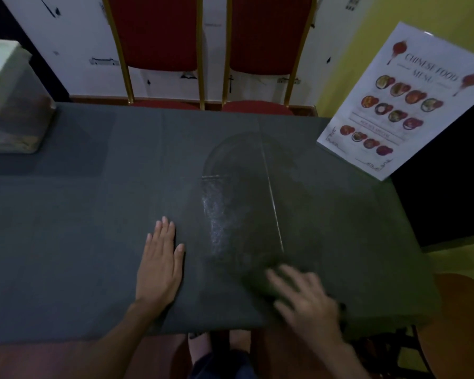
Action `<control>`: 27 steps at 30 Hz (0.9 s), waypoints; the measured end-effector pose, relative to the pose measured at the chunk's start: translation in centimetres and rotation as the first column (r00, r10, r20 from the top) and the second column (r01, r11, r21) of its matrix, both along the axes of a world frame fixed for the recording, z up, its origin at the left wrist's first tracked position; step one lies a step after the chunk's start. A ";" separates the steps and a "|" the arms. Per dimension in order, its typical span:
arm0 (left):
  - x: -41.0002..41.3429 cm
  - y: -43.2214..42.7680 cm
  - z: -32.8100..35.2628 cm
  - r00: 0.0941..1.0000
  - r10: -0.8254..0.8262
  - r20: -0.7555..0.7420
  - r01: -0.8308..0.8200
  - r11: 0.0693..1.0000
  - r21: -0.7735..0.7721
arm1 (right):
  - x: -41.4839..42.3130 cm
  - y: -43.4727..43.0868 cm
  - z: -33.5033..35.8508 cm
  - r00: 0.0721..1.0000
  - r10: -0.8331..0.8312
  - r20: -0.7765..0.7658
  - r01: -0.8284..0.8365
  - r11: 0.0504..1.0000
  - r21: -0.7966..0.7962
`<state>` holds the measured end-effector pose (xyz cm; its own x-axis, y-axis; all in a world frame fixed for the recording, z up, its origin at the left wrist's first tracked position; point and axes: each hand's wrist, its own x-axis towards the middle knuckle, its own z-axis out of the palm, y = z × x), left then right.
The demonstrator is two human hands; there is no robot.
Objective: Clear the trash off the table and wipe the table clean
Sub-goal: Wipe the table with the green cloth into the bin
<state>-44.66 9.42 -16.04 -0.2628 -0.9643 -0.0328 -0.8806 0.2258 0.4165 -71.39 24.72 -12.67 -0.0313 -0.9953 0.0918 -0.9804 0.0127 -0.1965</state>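
here: table [80, 214], dark-covered, with a wet streaked patch [244, 201] right of centre. left hand [159, 263] flat on it, fingers straight. right hand [304, 299], blurred, fingers spread, pressing a dark green wiping pad [257, 280] near the front edge. menu stand [402, 99], far right corner.

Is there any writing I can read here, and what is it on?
"CHINESE FOOD MENU": heading on the standing menu card.
Banner line across the card's middle: too blurred to read.
Dark marks on the white wall: not legible.
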 end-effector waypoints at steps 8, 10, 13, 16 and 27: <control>0.3 0.9 -0.3 0.998 -0.002 0.064 0.004 0.999 -0.035 | 4.7 -9.0 0.6 0.980 -0.182 0.082 0.188 0.979 -0.082; 0.3 1.0 -0.4 0.997 -0.008 0.074 0.011 0.999 -0.040 | 8.0 -5.8 0.3 0.995 0.080 0.066 -0.080 0.997 -0.009; 0.4 1.0 -0.4 0.997 -0.015 0.075 0.018 0.999 -0.039 | 4.7 -0.4 0.3 0.980 0.181 0.077 -0.179 0.983 -0.035; 0.4 1.0 -0.4 0.997 -0.020 0.072 0.023 0.999 -0.042 | -2.3 2.4 0.2 0.996 -0.034 -0.084 0.026 0.996 -0.088; 0.3 1.1 -0.5 0.994 -0.026 0.110 0.031 0.998 -0.048 | -0.8 2.2 -0.3 0.998 0.065 0.010 -0.065 0.997 -0.037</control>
<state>-44.41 10.54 -16.52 -0.2877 -0.9576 -0.0147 -0.9130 0.2696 0.3061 -72.18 26.90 -12.94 0.0323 -0.9912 0.1280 -0.9767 -0.0585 -0.2064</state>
